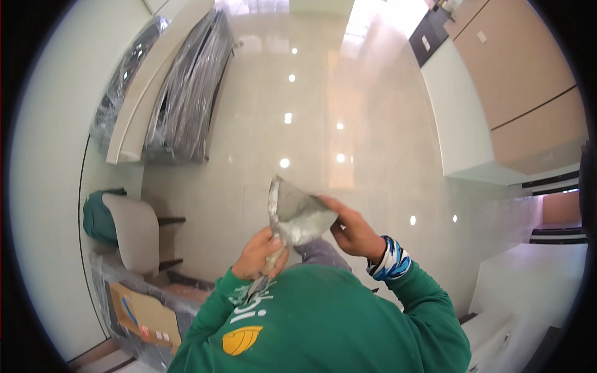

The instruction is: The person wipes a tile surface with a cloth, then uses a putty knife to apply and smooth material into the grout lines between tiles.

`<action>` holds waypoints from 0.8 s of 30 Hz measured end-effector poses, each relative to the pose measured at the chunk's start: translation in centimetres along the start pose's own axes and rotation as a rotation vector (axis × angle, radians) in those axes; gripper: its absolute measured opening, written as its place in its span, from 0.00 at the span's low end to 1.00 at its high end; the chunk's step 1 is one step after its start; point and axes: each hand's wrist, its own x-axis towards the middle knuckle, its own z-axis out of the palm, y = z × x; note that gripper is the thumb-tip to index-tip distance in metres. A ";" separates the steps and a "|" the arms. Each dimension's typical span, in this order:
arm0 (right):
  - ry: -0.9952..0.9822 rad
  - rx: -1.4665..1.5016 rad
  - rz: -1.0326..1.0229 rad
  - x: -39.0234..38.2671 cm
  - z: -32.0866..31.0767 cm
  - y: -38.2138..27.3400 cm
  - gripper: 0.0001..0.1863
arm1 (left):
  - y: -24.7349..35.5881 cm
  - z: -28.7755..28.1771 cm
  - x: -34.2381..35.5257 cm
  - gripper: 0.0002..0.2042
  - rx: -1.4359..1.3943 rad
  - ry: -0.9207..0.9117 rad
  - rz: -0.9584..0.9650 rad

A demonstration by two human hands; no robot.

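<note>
Above my lap I hold a grey, scoop-shaped piece with whitish smears along its rim and lower side; its exact kind is unclear. My left hand is closed around its narrow, smeared lower left part. A thin grey strip sticks out below that hand, but I cannot make out what it is. With thumb and fingers, my right hand pinches the piece's right edge. A blue, white and black patterned band wraps my right wrist.
Plastic-wrapped furniture and a beige panel stand far left. Nearer on the left are a light chair with a green cloth and an opened cardboard box. Cabinets line the right, beside glossy floor tiles.
</note>
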 end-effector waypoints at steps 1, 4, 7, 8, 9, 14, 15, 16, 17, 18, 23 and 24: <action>-0.210 -0.176 0.020 2.6 -1.5 0.9 0.38 | 2.0 -0.5 1.8 0.19 0.011 -0.017 0.024; -0.324 -0.220 0.105 7.7 -3.2 2.5 0.38 | 6.7 -1.3 3.9 0.17 0.099 0.078 0.123; 0.020 0.419 0.393 12.1 -5.2 2.4 0.37 | 10.9 -2.7 6.8 0.17 0.269 0.230 0.279; -0.005 0.616 0.339 13.7 -5.8 2.0 0.35 | 12.0 -3.3 7.6 0.16 0.365 0.306 0.344; 0.017 0.776 0.366 15.2 -6.3 1.6 0.32 | 12.8 -3.9 8.6 0.16 0.363 0.329 0.348; -0.014 1.109 0.516 23.9 -6.9 0.0 0.33 | 16.7 -8.0 17.3 0.11 0.728 0.665 0.710; -0.039 1.192 0.574 26.6 -7.1 0.0 0.33 | 18.1 -9.0 19.2 0.12 0.902 0.733 0.807; -0.056 1.205 0.589 28.9 -7.0 0.2 0.33 | 19.1 -9.9 20.6 0.12 0.955 0.725 0.745; -0.045 1.194 0.586 31.5 -7.4 0.5 0.33 | 20.5 -10.9 22.5 0.12 0.961 0.705 0.769; -0.015 1.249 0.599 34.0 -7.5 0.8 0.33 | 21.9 -11.8 24.3 0.14 1.074 0.640 0.814; 0.016 1.273 0.511 44.8 -12.2 2.9 0.29 | 31.3 -18.0 33.4 0.23 1.373 0.362 0.975; 0.033 1.276 0.528 46.7 -13.1 3.7 0.29 | 33.3 -19.4 35.0 0.26 1.388 0.278 0.986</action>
